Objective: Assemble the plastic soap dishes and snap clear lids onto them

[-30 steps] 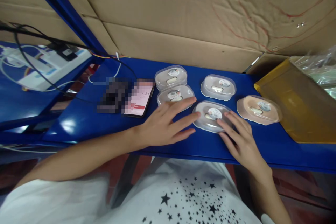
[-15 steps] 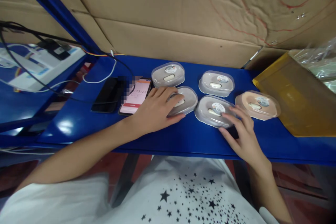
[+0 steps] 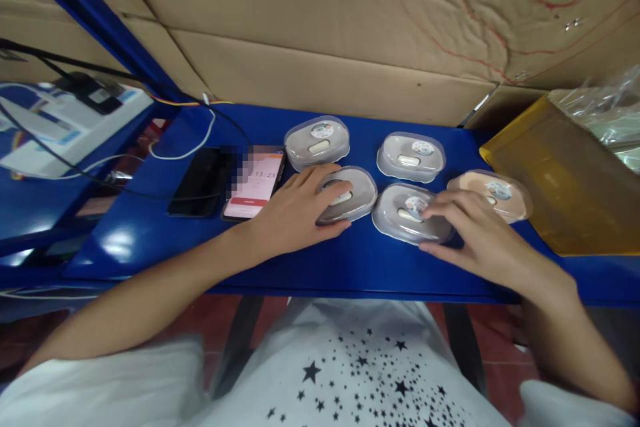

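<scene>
My left hand [image 3: 295,213] rests over a clear-lidded grey oval plastic case [image 3: 363,193], with thumb and fingers around its left part. A matching case [image 3: 393,213] lies just to its right. My right hand [image 3: 480,237] grips that one from the right, thumb at the front edge and fingers on the top. Both cases sit flat on the blue table [image 3: 325,270]. Behind them lie another grey case [image 3: 300,147] and a fourth grey one [image 3: 393,157], each with a round label. A peach-coloured case [image 3: 517,203] is partly covered by my right hand.
To the left are a phone [image 3: 255,187] showing a running timer and a dark phone [image 3: 195,187]. A white power strip [image 3: 70,137] with cables stands farther left. A yellow-edged box [image 3: 575,180] holding clear plastic is at right. Cardboard [image 3: 325,60] walls the back.
My right hand has turned, its wrist and forearm swinging out to the right, and its fingers have drawn in on the front case. My left hand stays in place.
</scene>
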{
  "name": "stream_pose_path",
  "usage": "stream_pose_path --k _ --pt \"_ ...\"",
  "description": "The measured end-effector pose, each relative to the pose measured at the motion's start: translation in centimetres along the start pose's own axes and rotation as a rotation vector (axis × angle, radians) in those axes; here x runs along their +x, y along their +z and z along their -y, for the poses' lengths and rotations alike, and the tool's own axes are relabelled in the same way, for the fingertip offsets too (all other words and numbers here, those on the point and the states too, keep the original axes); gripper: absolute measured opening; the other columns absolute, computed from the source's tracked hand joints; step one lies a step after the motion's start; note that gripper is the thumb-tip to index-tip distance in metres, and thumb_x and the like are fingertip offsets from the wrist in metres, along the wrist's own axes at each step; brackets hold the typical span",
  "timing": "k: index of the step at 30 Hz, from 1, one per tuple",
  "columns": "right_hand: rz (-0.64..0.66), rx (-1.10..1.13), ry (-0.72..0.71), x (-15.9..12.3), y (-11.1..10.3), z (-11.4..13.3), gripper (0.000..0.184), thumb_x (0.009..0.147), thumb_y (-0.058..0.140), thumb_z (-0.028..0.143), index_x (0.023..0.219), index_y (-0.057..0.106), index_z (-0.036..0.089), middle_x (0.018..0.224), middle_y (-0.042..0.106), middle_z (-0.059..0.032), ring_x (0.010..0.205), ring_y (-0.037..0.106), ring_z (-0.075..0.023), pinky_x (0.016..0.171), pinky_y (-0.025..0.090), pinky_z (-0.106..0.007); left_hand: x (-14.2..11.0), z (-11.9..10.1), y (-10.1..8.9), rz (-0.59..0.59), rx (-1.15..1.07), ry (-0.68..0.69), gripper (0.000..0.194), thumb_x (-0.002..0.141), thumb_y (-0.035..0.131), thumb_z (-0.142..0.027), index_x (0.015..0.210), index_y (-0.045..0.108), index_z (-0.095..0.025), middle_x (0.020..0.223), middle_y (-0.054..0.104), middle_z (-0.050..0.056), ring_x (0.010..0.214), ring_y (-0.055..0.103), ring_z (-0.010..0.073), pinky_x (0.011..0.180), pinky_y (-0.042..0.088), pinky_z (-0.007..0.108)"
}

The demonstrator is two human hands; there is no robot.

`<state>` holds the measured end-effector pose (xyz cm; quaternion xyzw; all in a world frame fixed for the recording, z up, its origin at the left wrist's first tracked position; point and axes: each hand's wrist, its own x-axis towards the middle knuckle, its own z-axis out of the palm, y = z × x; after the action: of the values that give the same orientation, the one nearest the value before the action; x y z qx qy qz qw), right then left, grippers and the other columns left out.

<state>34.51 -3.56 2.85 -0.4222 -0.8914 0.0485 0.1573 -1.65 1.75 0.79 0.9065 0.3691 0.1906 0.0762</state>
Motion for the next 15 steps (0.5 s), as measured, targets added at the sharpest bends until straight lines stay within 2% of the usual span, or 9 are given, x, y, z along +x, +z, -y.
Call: stream_pose_path --k 3,6,9,12,15 --pt "0.136 -0.044 -0.033 2.9 -1.7 -1.3 0.049 0.097 0.068 0.074 0.116 0.065 0.029 0.119 0.07 -0.0086 0.11 0.067 -0.0339 0.093 0.055 -0.05 0.0 -0.1 -0.1 0.003 0.009 -0.021 0.048 0.097 0.075 -0.04 0.139 0.062 -0.022 0.16 0.05 0.02 0.147 0.053 0.0442 0.12 0.048 0.065" --pt "0.183 -0.063 -0.034 4.3 -2.0 -2.1 0.053 0.095 0.066 0.079 0.109 0.063 0.028 0.116 0.069 -0.0081 0.103 0.065 -0.0321 0.085 0.053 -0.046 0.0 -0.3 -0.5 0.003 -0.017 -0.041 0.048 0.094 0.077 -0.039 0.136 0.062 -0.022 0.158 0.052 0.019 0.145 0.055 0.0458 0.118 0.047 0.068" --pt "0.149 -0.017 -0.043 4.0 -1.5 -2.5 0.052 0.093 0.07 0.077 0.11 0.065 0.029 0.116 0.072 -0.0073 0.107 0.066 -0.0328 0.088 0.053 -0.047 0.0 -0.3 -1.1 -0.015 -0.159 -0.077 0.05 0.094 0.078 -0.042 0.137 0.059 -0.023 0.155 0.057 0.016 0.142 0.058 0.0408 0.117 0.047 0.064" --pt "0.064 0.058 -0.048 3.5 -1.1 -2.6 0.045 0.098 0.071 0.068 0.117 0.067 0.028 0.118 0.075 -0.0083 0.11 0.07 -0.0326 0.092 0.055 -0.047 0.2 0.1 -1.6 -0.07 -0.305 -0.091 0.048 0.099 0.075 -0.046 0.137 0.057 -0.023 0.148 0.062 0.013 0.138 0.062 0.0321 0.117 0.05 0.052" --pt "0.016 0.117 -0.066 3.5 -0.8 -2.6 0.04 0.103 0.068 0.058 0.125 0.068 0.026 0.124 0.076 -0.0099 0.114 0.073 -0.031 0.096 0.058 -0.045 0.5 0.7 -1.6 -0.137 -0.301 -0.082 0.045 0.102 0.072 -0.046 0.137 0.058 -0.022 0.145 0.064 0.012 0.137 0.062 0.0284 0.116 0.052 0.045"
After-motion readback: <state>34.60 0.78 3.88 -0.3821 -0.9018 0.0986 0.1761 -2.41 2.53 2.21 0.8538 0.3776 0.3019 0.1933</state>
